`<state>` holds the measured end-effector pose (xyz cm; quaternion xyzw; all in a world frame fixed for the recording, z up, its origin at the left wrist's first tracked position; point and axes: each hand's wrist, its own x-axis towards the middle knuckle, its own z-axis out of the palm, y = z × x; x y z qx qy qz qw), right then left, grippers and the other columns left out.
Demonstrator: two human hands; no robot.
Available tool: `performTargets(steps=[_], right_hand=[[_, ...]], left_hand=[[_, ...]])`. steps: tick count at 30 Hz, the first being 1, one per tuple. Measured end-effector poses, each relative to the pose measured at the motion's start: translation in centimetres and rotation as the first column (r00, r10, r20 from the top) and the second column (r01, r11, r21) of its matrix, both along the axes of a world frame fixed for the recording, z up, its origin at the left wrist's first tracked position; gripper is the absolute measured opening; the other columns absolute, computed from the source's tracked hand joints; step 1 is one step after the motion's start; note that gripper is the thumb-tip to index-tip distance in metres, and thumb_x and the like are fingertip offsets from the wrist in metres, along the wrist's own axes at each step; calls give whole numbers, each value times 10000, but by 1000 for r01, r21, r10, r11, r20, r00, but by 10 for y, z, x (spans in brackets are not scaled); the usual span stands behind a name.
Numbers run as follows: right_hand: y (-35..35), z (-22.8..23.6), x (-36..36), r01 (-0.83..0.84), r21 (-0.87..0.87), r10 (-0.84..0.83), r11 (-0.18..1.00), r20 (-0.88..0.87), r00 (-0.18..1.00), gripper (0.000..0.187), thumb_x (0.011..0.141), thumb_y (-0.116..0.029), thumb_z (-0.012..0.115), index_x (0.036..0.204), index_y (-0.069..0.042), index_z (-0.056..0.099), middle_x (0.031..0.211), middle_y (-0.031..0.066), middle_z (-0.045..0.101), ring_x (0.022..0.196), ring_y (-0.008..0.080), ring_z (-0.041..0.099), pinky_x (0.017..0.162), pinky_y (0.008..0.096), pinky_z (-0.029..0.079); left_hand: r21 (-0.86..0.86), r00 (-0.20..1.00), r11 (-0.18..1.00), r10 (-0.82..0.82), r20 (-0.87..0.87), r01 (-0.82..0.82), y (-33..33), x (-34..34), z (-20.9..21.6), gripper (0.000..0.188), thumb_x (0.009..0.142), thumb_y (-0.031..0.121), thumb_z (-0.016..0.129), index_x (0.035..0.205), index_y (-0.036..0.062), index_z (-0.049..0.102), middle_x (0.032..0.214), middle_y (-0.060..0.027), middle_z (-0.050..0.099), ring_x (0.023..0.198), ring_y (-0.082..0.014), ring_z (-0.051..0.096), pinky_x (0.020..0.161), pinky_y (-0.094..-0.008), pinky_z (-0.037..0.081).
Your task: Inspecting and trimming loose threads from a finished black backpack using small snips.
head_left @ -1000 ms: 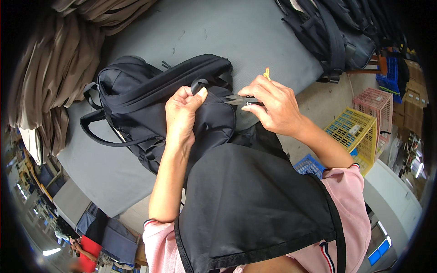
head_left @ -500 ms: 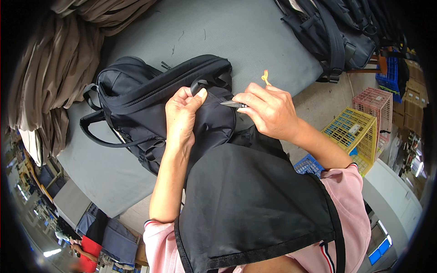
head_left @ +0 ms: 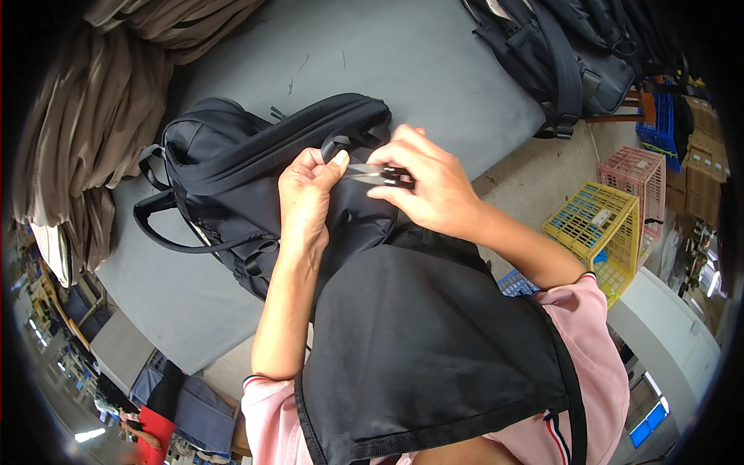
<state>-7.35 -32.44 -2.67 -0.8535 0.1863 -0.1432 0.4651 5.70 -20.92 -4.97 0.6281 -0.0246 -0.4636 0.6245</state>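
Observation:
A dark navy backpack [head_left: 256, 194] lies on the grey table in front of me. My left hand [head_left: 304, 190] pinches a black webbing strap [head_left: 333, 146] of the backpack between thumb and fingers. In my right hand [head_left: 434, 186] is a pair of thread snips [head_left: 366, 173] with black grips. Its blades are spread and point left, their tips close beside my left thumb. Whether the blades touch any thread is too small to tell. A looped carry handle [head_left: 167, 236] sticks out on the backpack's left side.
Brown fabric pieces [head_left: 93, 124] hang in a heap at the far left of the grey table [head_left: 434, 70]. More dark backpacks [head_left: 573, 70] lie at the far right. Yellow [head_left: 593, 217] and pink [head_left: 639, 174] plastic crates stand on the floor at right. A person in red [head_left: 155, 434] is at lower left.
My right hand has moved left and turned, bringing the snips up to my left thumb. The blades have spread apart. My left hand keeps its pinch on the strap.

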Motion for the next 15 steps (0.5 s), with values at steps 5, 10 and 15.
performTargets(steps=[5,10,15], right_hand=[[-1,-6,9,-17,-4,17,1000,-91,996,156,788,-60,654,810,-37,501,782,52,466,665,197,508,593,325,421],[-21,-11,-24,319,690,-258,650,-194,946,81,853,-40,570,842,-24,491,806,-2,459,715,54,470,614,190,390],[-9,11,-28,91,-20,-93,996,-131,987,165,788,-126,651,915,-69,562,854,60,520,656,217,580,569,341,458]], left_hand=[[-21,1000,1000,8,2,-8,4,-1,-5,89,844,42,643,792,64,573,649,74,492,558,0,382,533,-151,320],[-12,1000,1000,25,-17,-25,0,-1,6,169,843,43,645,733,91,526,642,82,473,562,3,361,531,-159,309],[-4,1000,1000,-3,9,3,5,2,-1,230,840,49,652,690,108,487,644,88,469,573,7,365,540,-152,305]])
